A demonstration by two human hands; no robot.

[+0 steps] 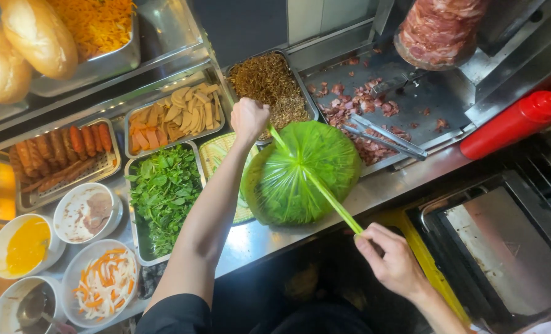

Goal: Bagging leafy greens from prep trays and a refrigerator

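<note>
- While the left hand [249,119] and right hand [394,263] each pinch a handle, the bulging green plastic bag [303,173] hangs mid-frame.
- Its underside overlaps the steel counter's front edge [374,192], open room lower centre.

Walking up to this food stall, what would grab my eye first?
The bright green plastic bag in the middle, its two handles pulled apart by the left hand above and the right hand below. Behind it at top right hangs a big cone of meat. A red squeeze bottle lies at the right.
</note>
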